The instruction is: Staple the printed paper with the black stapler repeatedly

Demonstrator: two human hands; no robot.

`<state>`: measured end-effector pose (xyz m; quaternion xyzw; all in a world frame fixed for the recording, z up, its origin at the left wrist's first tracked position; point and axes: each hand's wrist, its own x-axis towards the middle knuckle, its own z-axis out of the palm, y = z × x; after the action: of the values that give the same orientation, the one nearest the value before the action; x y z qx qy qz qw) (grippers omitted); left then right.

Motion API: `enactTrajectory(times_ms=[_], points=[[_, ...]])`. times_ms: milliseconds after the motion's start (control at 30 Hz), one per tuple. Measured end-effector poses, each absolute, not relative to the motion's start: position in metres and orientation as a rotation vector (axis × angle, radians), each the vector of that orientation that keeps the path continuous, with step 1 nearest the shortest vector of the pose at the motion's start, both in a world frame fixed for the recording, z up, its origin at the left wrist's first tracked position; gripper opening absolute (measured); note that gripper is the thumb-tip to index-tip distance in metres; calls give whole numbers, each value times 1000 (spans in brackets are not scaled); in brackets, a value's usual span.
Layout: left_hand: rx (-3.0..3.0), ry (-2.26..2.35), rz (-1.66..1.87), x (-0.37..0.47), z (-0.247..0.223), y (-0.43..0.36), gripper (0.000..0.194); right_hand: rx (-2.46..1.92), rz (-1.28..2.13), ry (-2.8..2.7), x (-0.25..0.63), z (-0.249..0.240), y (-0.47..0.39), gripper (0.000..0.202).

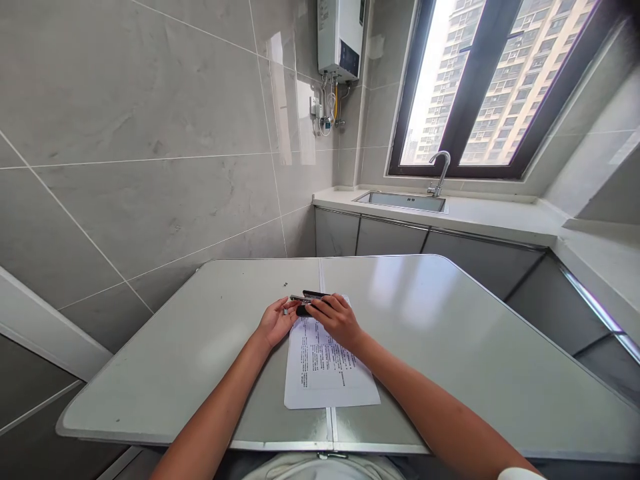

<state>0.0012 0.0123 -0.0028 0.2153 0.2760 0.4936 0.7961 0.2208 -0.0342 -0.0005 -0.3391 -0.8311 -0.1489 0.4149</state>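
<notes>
A black stapler is between my hands above the far end of a printed sheet of paper. Its top arm is swung up from the base, and a metal strip shows between them. My right hand is closed round the stapler's rear part from the right. At the front end, my left hand has its palm turned up and its fingers curled against the stapler. Something small and red shows by the left fingertips, too small to name. The hands hide the sheet's top edge.
A tiny dark bit lies on the pale table beyond my left hand. The table has a seam down its middle. Past it stands a counter with a sink and a tap; a tiled wall is on the left.
</notes>
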Motion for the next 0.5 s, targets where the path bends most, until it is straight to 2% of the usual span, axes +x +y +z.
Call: enactTrajectory(times_ms=[167,300,400,500], points=[[430,659,1075,-10,-5,14,11,-1161,129,-1619,229,-2,-27,35],[541,556,1077,-9,0,8,23,-1193,554,-1575,235,-14,-16,31],[729,506,1119,-2,3,4,27,-1212,634,-1620,236,-23,-10,31],[922,547,1140,5,4,-1,18,-1239,428,-1694,235,-20,-12,37]])
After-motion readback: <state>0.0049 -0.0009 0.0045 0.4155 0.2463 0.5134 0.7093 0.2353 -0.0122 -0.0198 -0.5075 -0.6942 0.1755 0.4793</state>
